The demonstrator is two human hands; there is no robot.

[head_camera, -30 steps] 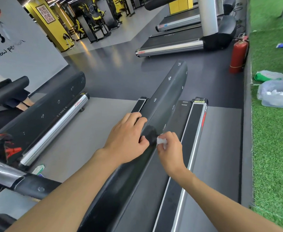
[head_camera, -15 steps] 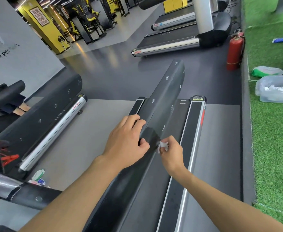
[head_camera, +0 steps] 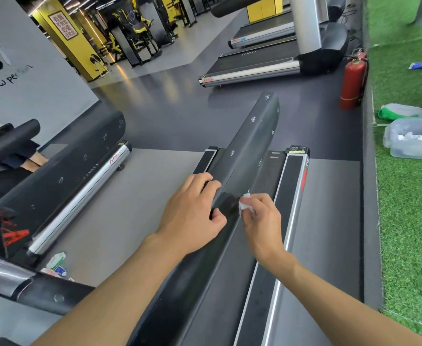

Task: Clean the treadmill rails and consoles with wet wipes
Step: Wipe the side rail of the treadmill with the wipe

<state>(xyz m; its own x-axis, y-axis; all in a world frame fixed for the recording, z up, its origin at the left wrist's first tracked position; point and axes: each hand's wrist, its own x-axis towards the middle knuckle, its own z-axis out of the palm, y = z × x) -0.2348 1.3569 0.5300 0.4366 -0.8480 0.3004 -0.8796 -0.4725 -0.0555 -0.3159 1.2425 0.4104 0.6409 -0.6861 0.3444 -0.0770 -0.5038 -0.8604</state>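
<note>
A long black treadmill handrail (head_camera: 251,143) runs from the bottom centre up toward the middle of the view. My left hand (head_camera: 192,213) grips the rail from the left, fingers curled over its top and thumb against its near face. My right hand (head_camera: 261,221) pinches a small bunched white wet wipe (head_camera: 243,206) and presses it on the rail's right face, just beside the left thumb. A darker wet patch shows on the rail between the two hands. The treadmill's side rail (head_camera: 289,196) with its silver edge lies below on the right.
Another black handrail (head_camera: 62,176) and silver side rail stand to the left. A wipes packet (head_camera: 57,264) lies on the grey floor. A red fire extinguisher (head_camera: 352,81) stands by the green turf, where a clear plastic bin (head_camera: 414,139) and a bag sit.
My right hand with the wipe has shifted slightly up along the rail's right face. My left hand keeps its grip in the same place.
</note>
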